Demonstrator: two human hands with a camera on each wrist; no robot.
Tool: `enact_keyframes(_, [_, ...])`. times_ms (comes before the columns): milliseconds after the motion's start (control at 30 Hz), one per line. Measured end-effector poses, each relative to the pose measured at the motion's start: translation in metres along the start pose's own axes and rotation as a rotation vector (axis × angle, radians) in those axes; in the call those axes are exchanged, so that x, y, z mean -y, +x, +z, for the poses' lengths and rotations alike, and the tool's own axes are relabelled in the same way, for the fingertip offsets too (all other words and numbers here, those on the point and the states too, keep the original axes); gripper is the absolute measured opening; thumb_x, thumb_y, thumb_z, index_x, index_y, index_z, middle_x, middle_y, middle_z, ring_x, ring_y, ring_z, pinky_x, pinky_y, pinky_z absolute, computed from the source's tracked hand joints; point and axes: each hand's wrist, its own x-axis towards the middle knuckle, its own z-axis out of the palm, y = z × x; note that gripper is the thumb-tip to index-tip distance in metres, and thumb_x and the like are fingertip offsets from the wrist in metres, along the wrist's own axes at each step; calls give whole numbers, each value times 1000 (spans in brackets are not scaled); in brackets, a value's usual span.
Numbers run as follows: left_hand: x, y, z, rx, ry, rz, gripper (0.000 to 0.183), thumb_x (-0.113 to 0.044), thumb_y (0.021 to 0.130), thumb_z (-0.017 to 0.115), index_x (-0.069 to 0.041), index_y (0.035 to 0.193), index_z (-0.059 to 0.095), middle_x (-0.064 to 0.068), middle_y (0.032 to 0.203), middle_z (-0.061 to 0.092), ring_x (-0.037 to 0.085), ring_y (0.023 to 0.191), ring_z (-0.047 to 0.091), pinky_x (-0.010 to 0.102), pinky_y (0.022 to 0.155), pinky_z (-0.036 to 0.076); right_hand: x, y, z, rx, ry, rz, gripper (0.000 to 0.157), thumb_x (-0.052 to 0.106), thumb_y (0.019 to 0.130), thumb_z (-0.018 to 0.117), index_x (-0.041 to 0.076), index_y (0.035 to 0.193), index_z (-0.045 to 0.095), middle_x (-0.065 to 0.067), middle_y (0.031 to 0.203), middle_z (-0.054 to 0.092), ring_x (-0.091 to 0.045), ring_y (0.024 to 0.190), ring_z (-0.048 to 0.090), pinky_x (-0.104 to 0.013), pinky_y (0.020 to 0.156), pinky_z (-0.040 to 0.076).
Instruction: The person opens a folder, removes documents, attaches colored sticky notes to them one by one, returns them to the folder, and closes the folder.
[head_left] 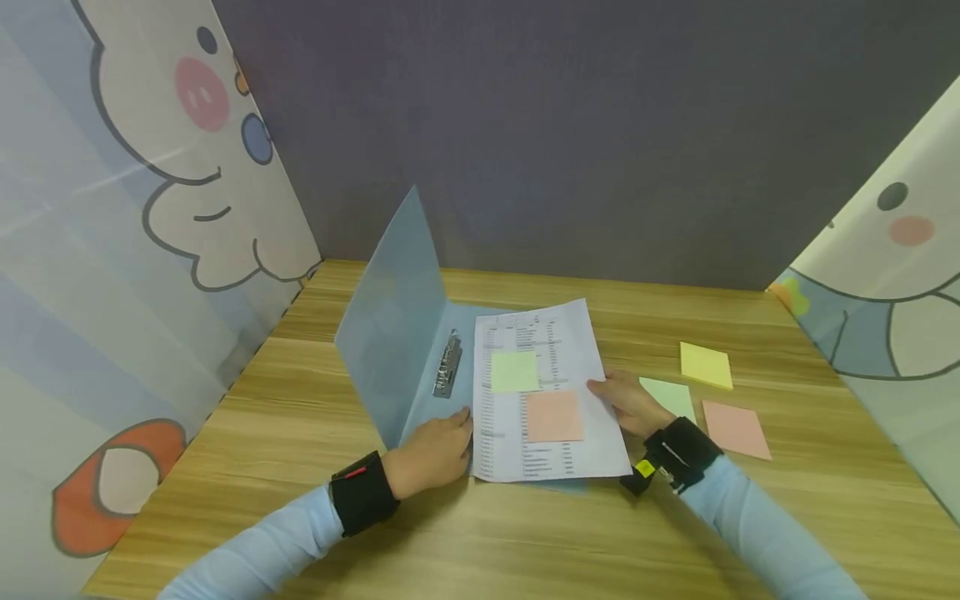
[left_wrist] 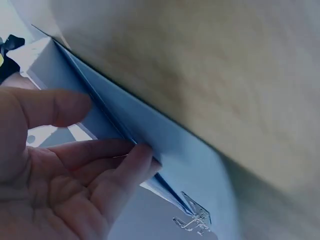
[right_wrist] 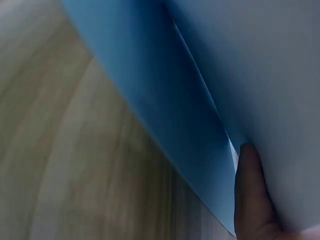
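Note:
A light blue folder (head_left: pixel 397 308) lies with its left cover standing up and a metal clip (head_left: pixel 447 367) on its inside. Over the folder's right half, tilted up, is a printed sheet (head_left: pixel 566 358) bearing a green sticky note (head_left: pixel 513 372) and a pink sticky note (head_left: pixel 555 417). My right hand (head_left: pixel 633 402) pinches the sheet's right edge; in the right wrist view the thumb (right_wrist: pixel 252 195) lies against the paper, raised off the folder. At the sheet's left edge, the fingers of my left hand (head_left: pixel 431 452) touch it, with the thumb apart in the left wrist view.
To the right of the folder lie a yellow sticky pad (head_left: pixel 706 365), a green sticky pad (head_left: pixel 669 397) partly behind the right hand, and a pink sticky pad (head_left: pixel 737 429). A dark panel (head_left: pixel 555 142) closes off the back of the wooden table (head_left: pixel 277 392), with printed curtains at both sides.

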Motion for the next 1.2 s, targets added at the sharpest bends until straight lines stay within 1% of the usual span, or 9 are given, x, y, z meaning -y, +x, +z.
enact_keyframes(167, [-4,-2,2,-46,-17,71,39,-3,84,51,2,122,57,17,131,51,24,95,64,29,64,53,-8,6,-4,0,-56,-19,45,8,98,35,-4,140,26,-21,124,53,-16,91,61,-32,77,50])
enact_keyframes(300, [-5,-5,-9,-24,135,86,35,-8,85,56,3,118,59,16,126,56,24,103,61,30,79,52,-16,9,-6,7,-95,-26,44,6,98,34,-5,139,27,-18,119,57,-15,89,62,-32,76,51])
enact_keyframes(400, [-6,-5,-26,24,339,8,40,-18,87,58,3,121,56,16,131,51,30,124,46,42,101,39,-18,9,-6,-5,-152,-31,43,7,98,34,-6,139,27,-18,116,58,-14,87,62,-32,74,52])
enact_keyframes(467, [-6,-4,-39,66,457,-82,47,-26,88,58,0,126,53,16,139,43,32,133,34,49,108,27,-18,9,-6,-7,-193,-41,43,8,98,34,-6,138,28,-19,113,59,-15,85,62,-33,73,52])
enact_keyframes(567, [0,-6,-52,105,495,-182,53,-33,88,57,-2,130,49,17,143,37,34,136,26,53,110,17,-16,7,-7,-6,-237,-44,43,8,98,34,-6,138,29,-18,111,60,-16,84,63,-34,72,53])
enact_keyframes(767, [25,-20,-51,156,378,-220,69,-44,80,66,1,130,49,24,142,35,41,136,22,57,110,6,-13,8,-7,28,-257,-34,43,8,98,32,-7,139,27,-19,112,59,-16,85,62,-34,74,52])
enact_keyframes(933, [45,-28,-35,141,254,-239,80,-56,73,66,-10,136,44,25,144,30,45,136,17,63,107,7,-11,9,-8,51,-260,-38,43,8,99,31,-7,138,27,-20,114,58,-16,86,62,-34,75,52])
enact_keyframes(1100, [48,-30,-19,132,95,-265,81,-66,74,57,-28,142,35,31,146,18,52,134,8,69,102,8,-12,9,-9,54,-249,-40,43,7,98,31,-7,138,27,-21,114,58,-16,86,62,-34,75,52])
enact_keyframes(1200, [44,-29,-13,140,64,-290,78,-69,75,52,-32,141,34,33,146,12,54,133,3,71,101,6,-13,9,-11,45,-251,-46,42,7,98,31,-9,137,28,-20,112,59,-16,85,62,-34,74,52])
